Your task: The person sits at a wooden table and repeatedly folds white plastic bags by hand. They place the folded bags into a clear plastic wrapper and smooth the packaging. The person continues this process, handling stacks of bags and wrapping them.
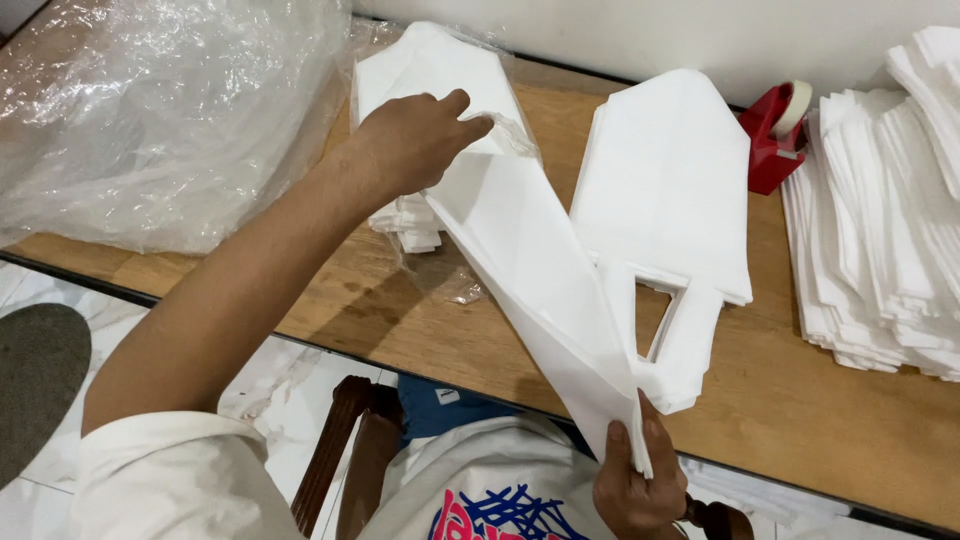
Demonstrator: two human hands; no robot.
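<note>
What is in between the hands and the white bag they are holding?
Nothing visible. The left hand pinches the white bag directly at its far end, next to crinkled clear plastic wrap over the stack beneath. The right hand grips the near end directly.

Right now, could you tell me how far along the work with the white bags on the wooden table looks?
Looks done: a flat pile of white handled bags at the table's centre, and a larger layered stack of white bags at the right. In hand: the left hand and right hand hold one long white bag stretched between them. Left: a bundle of white bags in clear wrap under the left hand.
</note>
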